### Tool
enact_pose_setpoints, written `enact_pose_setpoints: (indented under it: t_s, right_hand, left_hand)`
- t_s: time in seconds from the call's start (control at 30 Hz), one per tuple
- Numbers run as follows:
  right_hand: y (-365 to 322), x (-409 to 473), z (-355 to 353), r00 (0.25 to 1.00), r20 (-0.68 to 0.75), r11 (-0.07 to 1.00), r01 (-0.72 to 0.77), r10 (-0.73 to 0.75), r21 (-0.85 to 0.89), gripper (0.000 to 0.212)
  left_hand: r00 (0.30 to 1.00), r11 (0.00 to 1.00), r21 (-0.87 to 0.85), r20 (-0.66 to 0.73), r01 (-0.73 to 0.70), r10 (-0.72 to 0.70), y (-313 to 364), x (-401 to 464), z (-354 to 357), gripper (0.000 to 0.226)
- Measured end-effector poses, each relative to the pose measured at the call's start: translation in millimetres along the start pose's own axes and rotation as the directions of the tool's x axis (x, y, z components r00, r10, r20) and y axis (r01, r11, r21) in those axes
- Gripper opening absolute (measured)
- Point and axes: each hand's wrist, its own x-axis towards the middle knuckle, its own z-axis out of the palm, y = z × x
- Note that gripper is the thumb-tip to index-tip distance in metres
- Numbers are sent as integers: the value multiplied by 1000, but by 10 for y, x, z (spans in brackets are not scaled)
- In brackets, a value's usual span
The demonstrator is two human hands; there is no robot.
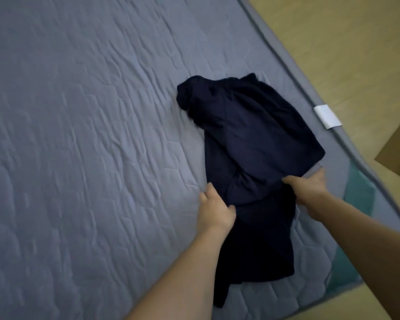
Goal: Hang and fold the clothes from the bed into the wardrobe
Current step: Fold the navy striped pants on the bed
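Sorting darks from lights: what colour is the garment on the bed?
Dark navy garment, plain; head view.

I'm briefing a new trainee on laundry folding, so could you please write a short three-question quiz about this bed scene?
1. True or false: both hands grip the dark garment.
2. Which hand is nearer the white tag on the edge of the mattress? A) left hand B) right hand
3. Fill in: the garment lies on the ____.

Key: 1 true; 2 B; 3 mattress.
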Motion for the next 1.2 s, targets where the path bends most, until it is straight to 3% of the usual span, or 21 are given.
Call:
enact_pose_setpoints:
  t_s: [0.07, 0.2, 0.27, 0.33, 0.4, 0.47, 0.5, 0.57, 0.6, 0.63, 0.7, 0.77, 0.8, 0.87, 0.9, 0.93, 1.0, 1.03, 1.1, 1.17, 1.2]
  right_hand:
    - [49, 64, 88, 991, 60, 961, -134, 123, 241, 90]
    - [-28, 77, 193, 979, 106, 889, -201, 173, 411, 69]
    - [-106, -1, 268, 978, 139, 887, -198, 153, 417, 51]
    - [-157, -196, 421, 979, 154, 905, -181, 131, 385, 47]
    - [-139, -493, 649, 968, 215, 944, -189, 131, 272, 48]
    - [-7, -814, 852, 913, 366, 978, -206, 181, 31, 48]
    - [86, -944, 929, 855, 453, 966, -198, 254, -167, 47]
    - [207, -1105, 974, 696, 552, 817, -89, 460, -569, 36]
    - [225, -1122, 955, 627, 538, 719, -51, 563, -693, 33]
    - [219, -1091, 939, 608, 506, 665, -48, 612, -746, 36]
    - [142, -960, 905, 718, 439, 737, -150, 540, -659, 43]
    - [36, -773, 934, 934, 261, 914, -131, 243, -383, 41]
    - [-35, -667, 968, 989, 127, 942, -24, 71, -336, 44]
    - [-215, -577, 1107, 983, 95, 945, 179, -158, -272, 58]
    - [-319, -567, 1155, 972, 157, 976, 190, -173, -104, 59]
    - [-412, -560, 1223, 962, 232, 989, 126, -141, 76, 56]
    - [-556, -580, 1347, 947, 310, 973, 7, -80, 229, 48]
    - [-605, -599, 1387, 938, 342, 978, -20, -53, 205, 41]
    - [-643, -653, 1442, 924, 383, 998, -22, 0, 53, 29]
    - [-646, -740, 1437, 920, 390, 991, 28, 25, -129, 25]
    - [-642, -773, 1419, 915, 402, 976, 56, 33, -210, 22]
  left_hand:
    - [994, 998, -56, -107, 2, -8, 11, 139, -28, 61]
    - [994, 996, -10, 57, -93, 93, -48, 234, -291, 11]
    - [981, 976, 114, 71, -187, 180, -189, 159, -489, 10]
    - [970, 905, 352, 36, -239, 242, -455, 54, -729, 7]
    - [979, 817, 543, 61, -195, 193, -820, -53, -1011, 18]
    - [978, 670, 734, 200, -110, -57, -1255, -143, -1256, 33]
    - [941, 562, 821, 257, -94, -218, -1492, -194, -1353, 38]
    - [826, 358, 930, 263, -80, -499, -1960, -219, -1561, 42]
    - [799, 342, 940, 210, -5, -564, -2115, -191, -1659, 43]
    - [786, 388, 919, 186, 74, -590, -2212, -131, -1736, 42]
    - [853, 626, 770, 237, 127, -465, -2168, 63, -1838, 45]
    - [950, 914, 395, 240, 93, -200, -1906, 302, -1841, 58]
    - [978, 986, 146, 180, 82, -108, -1721, 414, -1812, 66]
    - [998, 981, -191, 67, 15, -2, -1434, 653, -1712, 82]
    - [998, 953, -302, 63, 1, 19, -1267, 712, -1659, 87]
    - [997, 921, -389, 68, -2, 31, -1156, 762, -1591, 86]
    - [995, 881, -472, 82, -16, 63, -1003, 832, -1481, 59]
    - [990, 881, -474, 119, -16, 81, -942, 805, -1440, 42]
    - [954, 906, -424, 262, -20, 143, -958, 640, -1346, 31]
    - [862, 946, -321, 493, 51, 121, -1142, 302, -1352, 31]
    - [778, 958, -260, 624, 122, 70, -1279, 117, -1423, 35]
